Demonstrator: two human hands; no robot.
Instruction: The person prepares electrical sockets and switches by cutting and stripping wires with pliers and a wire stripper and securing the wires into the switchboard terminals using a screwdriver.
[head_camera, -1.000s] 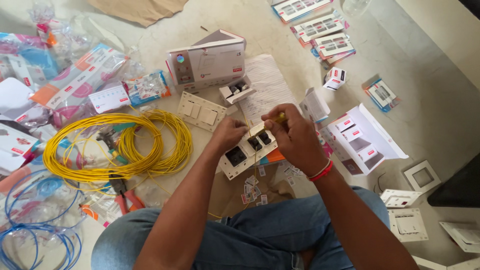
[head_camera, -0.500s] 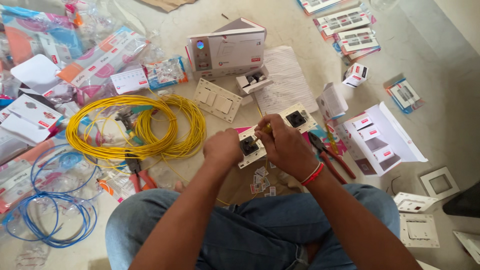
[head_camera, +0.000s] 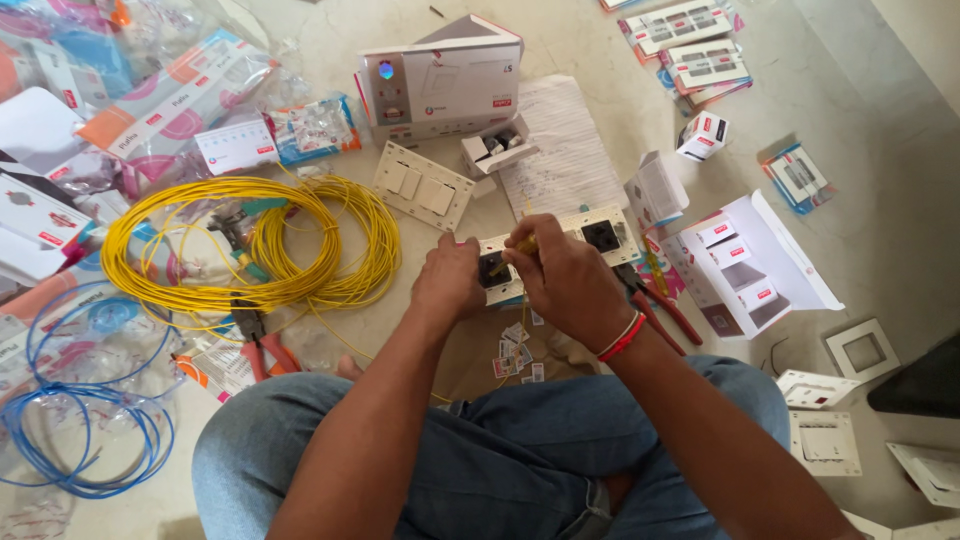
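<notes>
Our hands (head_camera: 520, 280) hide most of the white plastic socket plate's (head_camera: 600, 232) left end and all but a tip of the yellow-handled tool (head_camera: 524, 245), while the picture's edge crops the blue wire coil (head_camera: 70, 420).

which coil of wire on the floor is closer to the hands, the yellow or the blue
The yellow wire coil, lying just beside the left hand that steadies the white socket plate. The blue wire coil sits farther out, near the frame's left edge.

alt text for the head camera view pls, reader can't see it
Seated on a pale floor, a person's left hand steadies a white socket plate while the right hand works on it with a yellow-handled tool. A yellow wire coil, blue wire coil and red pliers lie nearby.
</notes>
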